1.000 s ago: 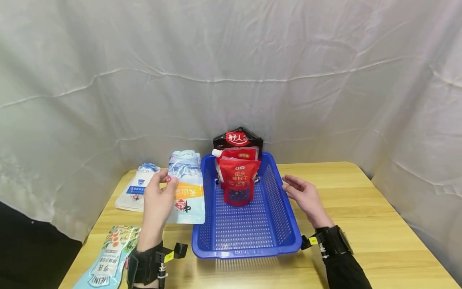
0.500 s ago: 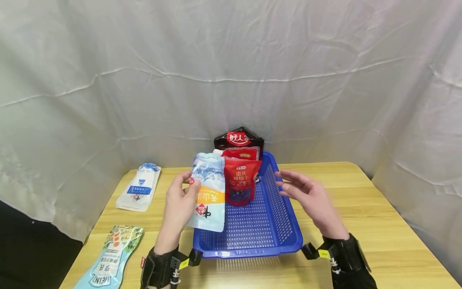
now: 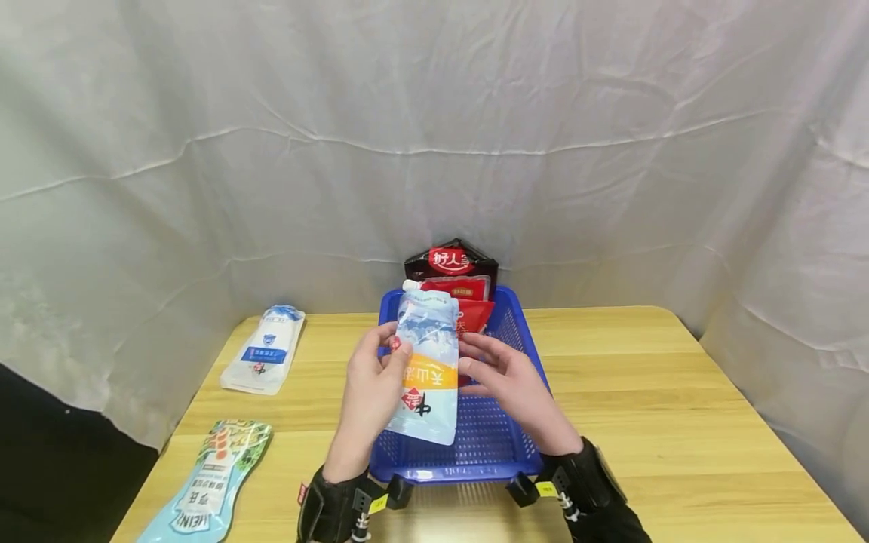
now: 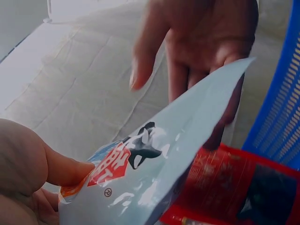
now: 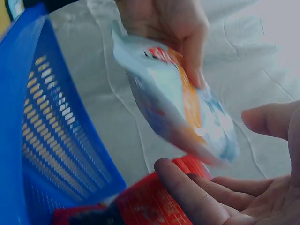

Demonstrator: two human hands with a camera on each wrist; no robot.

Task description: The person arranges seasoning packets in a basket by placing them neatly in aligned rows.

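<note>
My left hand (image 3: 373, 381) pinches a light blue salt bag (image 3: 428, 392) with an orange band along its left edge, thumb on the printed front. The bag hangs tilted over the blue plastic basket (image 3: 455, 475). On its other side is my right hand (image 3: 512, 381), fingers spread beside the bag's right edge; the right wrist view shows its thumb and fingers apart with a gap around the salt bag. Behind the bag a red dried-chili pouch (image 3: 477, 313) stands in the basket, partly hidden. A red spouted pouch (image 3: 468, 286) and a black bag (image 3: 451, 261) stand farther back.
Another white and blue bag (image 3: 266, 354) lies on the wooden table (image 3: 652, 392) at the back left. A pale blue spouted sauce pouch (image 3: 207, 483) lies at the front left. Grey cloth (image 3: 434, 188) hangs behind the table.
My left hand has carried the salt bag rightward from the basket's left side to over its middle. My right hand has come leftward from the right rim to the bag.
</note>
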